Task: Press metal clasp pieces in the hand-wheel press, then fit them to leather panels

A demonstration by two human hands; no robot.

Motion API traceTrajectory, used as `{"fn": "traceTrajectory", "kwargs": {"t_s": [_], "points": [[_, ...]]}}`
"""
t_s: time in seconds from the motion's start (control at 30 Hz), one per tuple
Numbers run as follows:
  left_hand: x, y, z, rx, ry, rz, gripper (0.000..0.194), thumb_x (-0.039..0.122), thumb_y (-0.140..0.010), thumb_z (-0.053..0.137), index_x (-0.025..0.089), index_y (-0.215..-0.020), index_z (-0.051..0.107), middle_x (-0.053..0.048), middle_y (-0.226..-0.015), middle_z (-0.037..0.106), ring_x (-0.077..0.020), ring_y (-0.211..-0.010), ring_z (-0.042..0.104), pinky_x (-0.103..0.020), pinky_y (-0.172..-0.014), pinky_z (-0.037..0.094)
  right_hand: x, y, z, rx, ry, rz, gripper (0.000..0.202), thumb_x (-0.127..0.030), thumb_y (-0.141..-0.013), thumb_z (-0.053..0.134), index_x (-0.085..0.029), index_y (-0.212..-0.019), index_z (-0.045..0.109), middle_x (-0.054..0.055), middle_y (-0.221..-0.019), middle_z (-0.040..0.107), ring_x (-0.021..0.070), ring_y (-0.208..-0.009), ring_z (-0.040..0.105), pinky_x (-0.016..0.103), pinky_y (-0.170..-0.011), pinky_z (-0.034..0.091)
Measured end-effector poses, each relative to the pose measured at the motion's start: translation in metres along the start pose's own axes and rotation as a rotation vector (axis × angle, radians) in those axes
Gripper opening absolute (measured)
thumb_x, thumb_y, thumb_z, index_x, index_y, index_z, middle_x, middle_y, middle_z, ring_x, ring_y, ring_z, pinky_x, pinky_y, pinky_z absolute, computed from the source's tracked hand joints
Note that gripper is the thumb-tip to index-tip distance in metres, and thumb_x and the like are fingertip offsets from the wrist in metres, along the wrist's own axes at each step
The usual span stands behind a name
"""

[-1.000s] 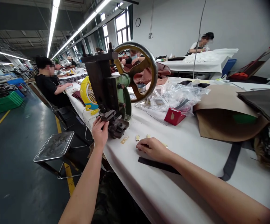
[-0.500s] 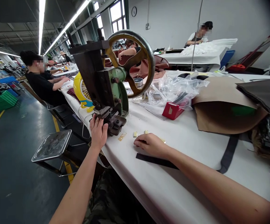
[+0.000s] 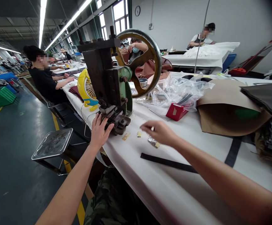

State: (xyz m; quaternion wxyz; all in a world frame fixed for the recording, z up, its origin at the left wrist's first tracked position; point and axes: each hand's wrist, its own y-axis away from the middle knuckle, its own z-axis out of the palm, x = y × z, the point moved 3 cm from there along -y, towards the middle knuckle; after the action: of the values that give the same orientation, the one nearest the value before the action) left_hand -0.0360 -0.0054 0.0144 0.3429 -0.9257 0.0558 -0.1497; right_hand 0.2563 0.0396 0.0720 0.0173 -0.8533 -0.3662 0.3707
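Note:
My left hand rests with spread fingers against the metal die block at the foot of a hand press. Its fingertips reach the block's near side, and nothing shows in its grip. Over the white table my right hand is raised, thumb and fingertips pinched together; whatever may be between them is too small to make out. Below that hand lie small silvery metal pieces with pale yellow parts. One such small piece lies apart, beside a flat tan patch. Nearer me runs a black strap.
The press carries a large handwheel. Behind it stands a yellow fan. To the right are a red tape dispenser, clear plastic bags and an open brown paper bag. A metal stool stands left; co-workers sit farther off.
My right hand has risen from the table and moved slightly away from me, uncovering silvery pieces. My left hand stays at the die block, its thumb spread wider. The view has shifted slightly.

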Motion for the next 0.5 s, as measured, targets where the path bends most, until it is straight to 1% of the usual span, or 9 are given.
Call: {"fn": "traceTrajectory", "kwargs": {"t_s": [0.1,0.13,0.17,0.2,0.23,0.27,0.33,0.43,0.5], "points": [[-0.003,0.013,0.016,0.147,0.122,-0.080,0.066,0.058,-0.100,0.042,0.014,-0.149,0.036,-0.019,-0.159,0.032,-0.0315,-0.152,0.022,-0.054,-0.124,0.024,-0.030,-0.081,-0.090,0.418,0.215,-0.082,0.019,-0.025,-0.097,0.061,-0.014,-0.108,0.073,0.007,-0.101,0.071,0.0185,-0.090,0.063,0.033,-0.082,0.052],[-0.003,0.016,0.020,0.190,0.145,-0.103,0.066,0.059,-0.100,0.040,0.013,-0.148,0.036,-0.020,-0.159,0.030,-0.0309,-0.152,0.021,-0.053,-0.124,0.023,-0.038,-0.112,-0.120,0.556,0.270,-0.076,0.026,-0.024,-0.098,0.062,-0.014,-0.121,0.068,0.008,-0.114,0.068,0.0189,-0.101,0.060,0.035,-0.090,0.050],[-0.003,0.018,0.024,0.218,0.154,-0.115,0.065,0.060,-0.100,0.038,0.013,-0.146,0.037,-0.020,-0.159,0.030,-0.0304,-0.153,0.021,-0.053,-0.124,0.023,-0.043,-0.142,-0.146,0.673,0.305,-0.058,0.039,-0.028,-0.097,0.065,-0.013,-0.133,0.060,0.011,-0.135,0.057,0.0204,-0.117,0.052,0.037,-0.100,0.045],[-0.003,0.019,0.026,0.231,0.153,-0.118,0.064,0.060,-0.101,0.036,0.014,-0.144,0.039,-0.020,-0.159,0.030,-0.0300,-0.153,0.020,-0.053,-0.125,0.022,-0.042,-0.171,-0.165,0.690,0.264,-0.020,0.050,-0.036,-0.100,0.063,-0.010,-0.140,0.051,0.013,-0.141,0.050,0.0193,-0.121,0.047,0.037,-0.105,0.041],[-0.002,0.019,0.027,0.234,0.148,-0.117,0.063,0.061,-0.100,0.036,0.014,-0.143,0.041,-0.020,-0.159,0.031,-0.0299,-0.152,0.021,-0.053,-0.125,0.022,-0.036,-0.195,-0.176,0.678,0.184,0.054,0.049,-0.042,-0.105,0.052,-0.008,-0.140,0.049,0.013,-0.133,0.055,0.0168,-0.112,0.051,0.039,-0.102,0.044],[-0.001,0.019,0.028,0.234,0.144,-0.116,0.063,0.061,-0.100,0.036,0.015,-0.142,0.041,-0.020,-0.158,0.031,-0.0299,-0.152,0.021,-0.054,-0.124,0.022,-0.027,-0.212,-0.179,0.681,0.140,0.095,0.049,-0.045,-0.108,0.042,-0.007,-0.138,0.048,0.013,-0.123,0.060,0.0153,-0.101,0.054,0.040,-0.098,0.047],[0.000,0.018,0.027,0.234,0.142,-0.117,0.063,0.061,-0.100,0.036,0.015,-0.142,0.041,-0.020,-0.158,0.031,-0.0300,-0.152,0.021,-0.055,-0.124,0.022,-0.002,-0.224,-0.165,0.732,0.052,0.135,0.047,-0.045,-0.111,0.029,-0.009,-0.133,0.050,0.009,-0.105,0.064,0.0135,-0.084,0.055,0.040,-0.089,0.051],[-0.001,0.017,0.027,0.242,0.141,-0.110,0.061,0.060,-0.101,0.035,0.014,-0.141,0.040,-0.021,-0.158,0.031,-0.0299,-0.153,0.019,-0.056,-0.124,0.022,0.045,-0.196,-0.109,0.940,-0.019,0.079,0.041,-0.042,-0.111,0.026,-0.014,-0.136,0.044,0.011,-0.121,0.061,0.0166,-0.101,0.057,0.039,-0.097,0.048],[-0.002,0.017,0.027,0.246,0.129,-0.099,0.061,0.060,-0.101,0.035,0.014,-0.141,0.040,-0.021,-0.158,0.031,-0.0300,-0.153,0.019,-0.056,-0.124,0.021,0.076,-0.169,-0.062,0.960,-0.104,0.065,0.046,-0.049,-0.108,0.029,-0.015,-0.138,0.040,0.014,-0.128,0.057,0.0209,-0.116,0.055,0.041,-0.102,0.046]]}}
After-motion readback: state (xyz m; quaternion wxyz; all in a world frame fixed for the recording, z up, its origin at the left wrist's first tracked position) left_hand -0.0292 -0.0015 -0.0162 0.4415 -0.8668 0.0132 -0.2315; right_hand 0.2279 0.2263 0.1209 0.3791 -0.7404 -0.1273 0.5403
